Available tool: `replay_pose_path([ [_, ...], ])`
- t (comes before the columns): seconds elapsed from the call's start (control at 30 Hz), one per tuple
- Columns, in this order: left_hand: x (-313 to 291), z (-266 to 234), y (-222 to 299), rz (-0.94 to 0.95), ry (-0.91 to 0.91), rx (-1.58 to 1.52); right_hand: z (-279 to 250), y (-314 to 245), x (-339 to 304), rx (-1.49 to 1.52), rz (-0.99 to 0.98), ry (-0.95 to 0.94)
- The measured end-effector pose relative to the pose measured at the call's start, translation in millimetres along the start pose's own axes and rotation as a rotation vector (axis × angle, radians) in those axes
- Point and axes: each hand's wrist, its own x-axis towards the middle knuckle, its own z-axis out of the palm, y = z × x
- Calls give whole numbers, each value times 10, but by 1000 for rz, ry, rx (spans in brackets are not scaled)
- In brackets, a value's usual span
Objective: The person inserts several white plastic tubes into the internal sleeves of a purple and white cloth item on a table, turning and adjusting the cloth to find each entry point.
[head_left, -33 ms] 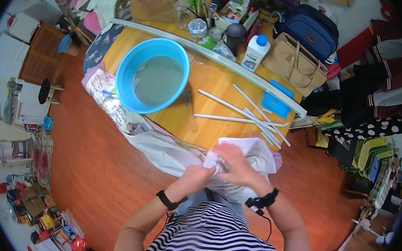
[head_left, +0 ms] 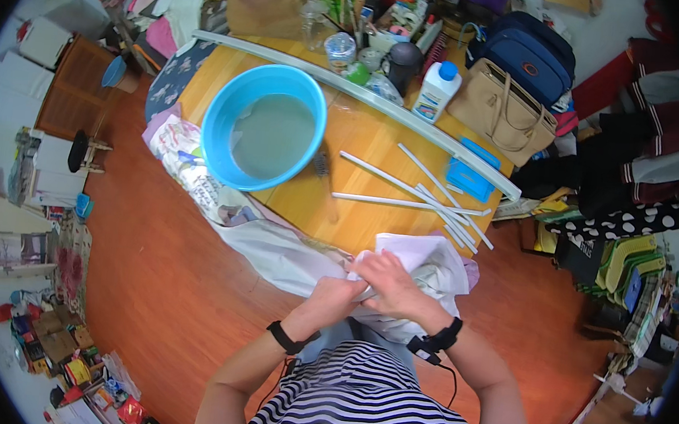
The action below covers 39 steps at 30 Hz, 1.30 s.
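Observation:
Both hands are together at the near edge of the wooden table, over a white cloth (head_left: 440, 265) that hangs off the edge towards my lap. My left hand (head_left: 335, 296) is closed, gripping a bunched bit of the cloth. Against its fingertips, my right hand (head_left: 394, 288) has its fingers bent down onto the same bunch. What lies under the fingers is mostly hidden. Just beyond the cloth lie several thin white strips (head_left: 389, 201), crossing one another. A round blue basin (head_left: 212, 112) with cloudy water stands to the left, and a brush (head_left: 324, 170) lies beside it.
A long pale rail (head_left: 349, 100) crosses the table. Behind it stand a white bottle with a blue cap (head_left: 436, 91), a beige handbag (head_left: 478, 103), a dark blue bag (head_left: 522, 58) and jars. A blue plastic tray (head_left: 472, 171) lies at right. Printed fabric (head_left: 197, 175) drapes over the left edge.
My right hand was blurred and higher over the bunched cloth; its fingers now sit lower, against my left hand. The table has shifted slightly right in view.

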Motion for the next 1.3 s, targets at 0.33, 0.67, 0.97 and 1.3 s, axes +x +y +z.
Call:
replay_pose_path([
  [0.33, -860, 271, -1526, -422, 719, 141, -252, -830, -122, 395, 347, -43],
  [0.67, -1617, -328, -2518, -442, 1241, -304, -605, -708, -310, 378, 584, 330],
  [0.97, -1624, -1706, -2017, -206, 690, -33, 508, -385, 250, -319, 299, -108],
  [1.3, -1674, -1252, -2084, -82, 972, -314, 1925, -1271, 1812, 244, 209, -77],
])
